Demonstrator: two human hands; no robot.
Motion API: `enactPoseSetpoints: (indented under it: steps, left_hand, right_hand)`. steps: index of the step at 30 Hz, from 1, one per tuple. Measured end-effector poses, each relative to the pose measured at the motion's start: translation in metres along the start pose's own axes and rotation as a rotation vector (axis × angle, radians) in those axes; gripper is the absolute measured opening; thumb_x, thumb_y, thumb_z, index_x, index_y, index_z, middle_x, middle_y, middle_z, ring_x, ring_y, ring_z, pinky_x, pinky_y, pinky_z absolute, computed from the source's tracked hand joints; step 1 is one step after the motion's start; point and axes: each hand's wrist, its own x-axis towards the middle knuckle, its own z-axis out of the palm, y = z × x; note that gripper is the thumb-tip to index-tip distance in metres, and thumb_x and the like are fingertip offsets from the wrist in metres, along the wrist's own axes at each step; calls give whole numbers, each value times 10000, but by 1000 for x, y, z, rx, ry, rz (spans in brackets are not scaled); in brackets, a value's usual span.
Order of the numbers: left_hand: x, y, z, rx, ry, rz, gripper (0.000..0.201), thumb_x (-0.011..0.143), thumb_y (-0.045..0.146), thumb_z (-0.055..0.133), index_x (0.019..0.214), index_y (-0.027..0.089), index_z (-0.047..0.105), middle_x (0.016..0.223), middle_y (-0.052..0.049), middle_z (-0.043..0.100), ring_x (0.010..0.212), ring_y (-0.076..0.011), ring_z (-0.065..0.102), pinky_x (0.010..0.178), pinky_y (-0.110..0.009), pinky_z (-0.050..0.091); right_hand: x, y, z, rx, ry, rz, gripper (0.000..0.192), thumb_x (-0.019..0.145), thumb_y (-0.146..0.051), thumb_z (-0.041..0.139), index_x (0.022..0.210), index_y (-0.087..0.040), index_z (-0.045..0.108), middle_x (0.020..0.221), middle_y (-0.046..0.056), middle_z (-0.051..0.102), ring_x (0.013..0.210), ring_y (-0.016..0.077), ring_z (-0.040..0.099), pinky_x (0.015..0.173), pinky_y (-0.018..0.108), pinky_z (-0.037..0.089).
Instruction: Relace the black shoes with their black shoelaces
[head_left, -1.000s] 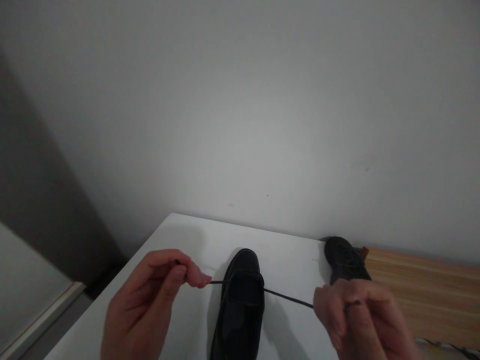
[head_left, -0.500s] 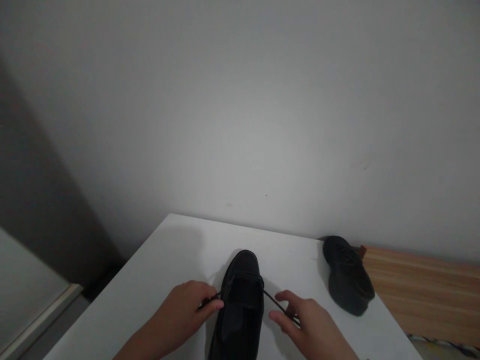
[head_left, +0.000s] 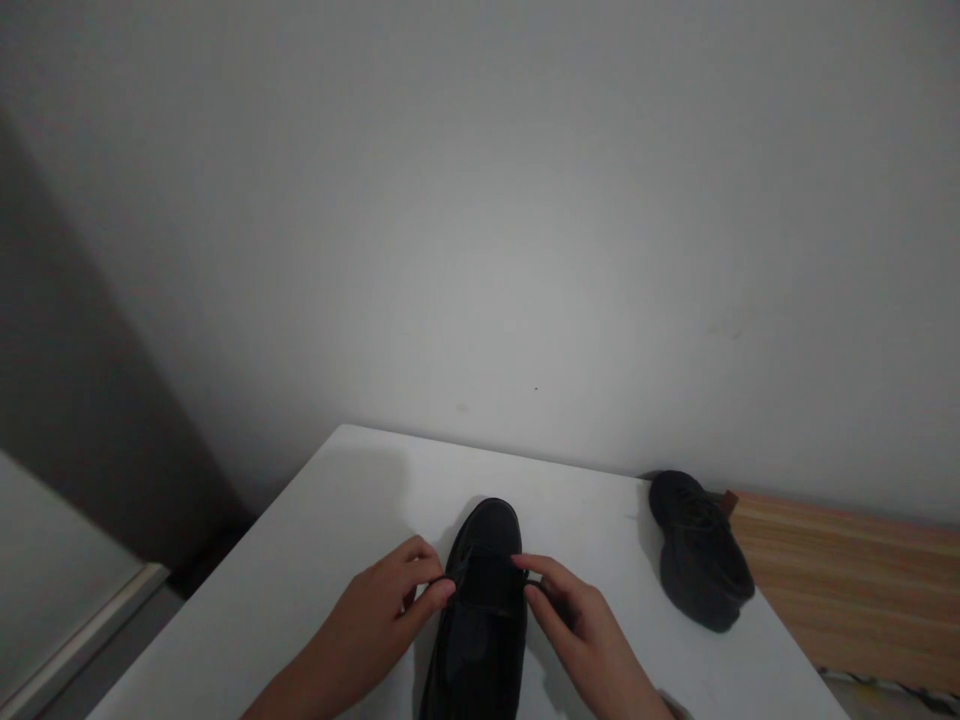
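Observation:
A black shoe [head_left: 480,640] lies on the white table with its toe pointing away from me and its heel end cut off by the lower edge of the view. At its left side, my left hand [head_left: 386,610] pinches a dark shoelace [head_left: 437,579] between thumb and forefinger. On the opposite side, my right hand [head_left: 574,620] has its thumb and forefinger closed around the lace close to the shoe's edge, with the forefinger's tip touching the upper. Fine lacing detail is lost in the dark.
A second black shoe [head_left: 701,550], laced, stands at the table's right edge. The white table [head_left: 360,490] meets a pale wall [head_left: 480,250] at the back. Beyond the right edge is a wood-grain panel [head_left: 855,580].
My right hand has moved left, up against the shoe, from farther out along the lace. My left hand has shifted slightly up and stays on its lace.

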Motion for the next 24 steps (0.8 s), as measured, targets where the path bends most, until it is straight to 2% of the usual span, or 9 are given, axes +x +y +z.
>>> enactPoseSetpoints:
  steps: [4,8,11,13,15,17,20,24]
  left_hand:
    - [-2,2,1,-81,21,32,297,990,346,460,863,238,706,1088,-11,639,914,-169,649,805,-274,487]
    - [-1,5,3,-150,19,11,341,977,361,460,797,232,720,1249,-48,631,1054,-203,655,757,-266,536]
    - [7,6,3,-175,46,19,334,961,357,477,773,234,723,1424,-62,567,1327,-265,518,915,-332,539]
    - [14,6,3,-205,13,34,352,954,358,487,715,230,711,1439,-63,581,1397,-281,458,1015,-383,498]
    - [20,7,3,-242,-33,54,379,951,347,487,654,226,689,1342,-73,663,1386,-274,482,1052,-401,472]
    - [23,8,2,-265,-52,67,391,949,328,480,627,219,672,1283,-86,695,1341,-263,530,1018,-385,496]
    - [20,10,2,-281,-26,87,383,952,320,474,644,209,672,1319,-92,664,1286,-253,568,921,-333,542]
    - [12,6,3,-279,24,96,366,965,330,467,687,210,673,1308,-86,645,1247,-233,585,933,-317,531]
  right_hand:
    - [-4,0,-3,-63,6,8,440,947,-457,476,1256,-169,601,684,-44,461,619,172,474,593,283,342]
    - [-3,2,-6,-133,15,47,445,946,-500,462,1195,-161,606,625,-78,357,563,160,421,553,274,284]
    - [0,-3,-5,-139,21,69,494,945,-537,446,1226,-156,589,590,-92,335,541,159,393,546,278,261]
    - [3,-7,-2,-139,1,73,526,940,-533,449,1286,-153,560,577,-90,374,540,164,406,550,282,264]
    - [5,-10,1,-139,-29,71,534,934,-507,459,1323,-151,544,582,-78,428,548,169,428,555,283,273]
    - [7,-11,4,-146,-48,60,512,928,-478,463,1308,-148,561,591,-69,449,553,170,437,557,284,276]
    - [5,-11,5,-148,-54,32,472,931,-452,455,1270,-148,578,602,-70,428,555,167,431,555,281,273]
    - [0,-9,1,-155,-15,30,434,940,-438,459,1269,-164,530,613,-79,414,553,164,427,549,276,281]
